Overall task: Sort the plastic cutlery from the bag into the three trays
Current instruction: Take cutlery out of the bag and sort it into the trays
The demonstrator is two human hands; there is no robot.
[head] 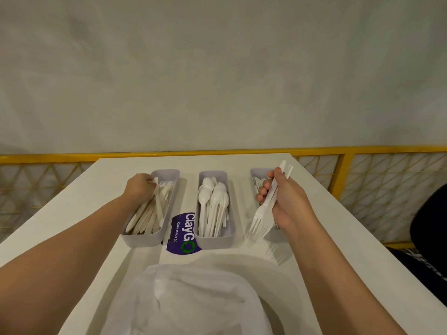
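Your right hand (285, 201) grips a bunch of forks (262, 222) above right tray (254, 174) | left hand (139, 187) pinches knives (154, 209) in left tray (169, 174) | risk: forks may fan out, fall beside tray | bag (193, 298) lies nearest you

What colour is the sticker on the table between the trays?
Purple sticker with white lettering and a green ring; head view.

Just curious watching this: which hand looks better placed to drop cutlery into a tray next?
The right hand, probably. It grips a bunch of forks directly above the right tray, which holds forks. The left hand is down in the left tray among the knives.
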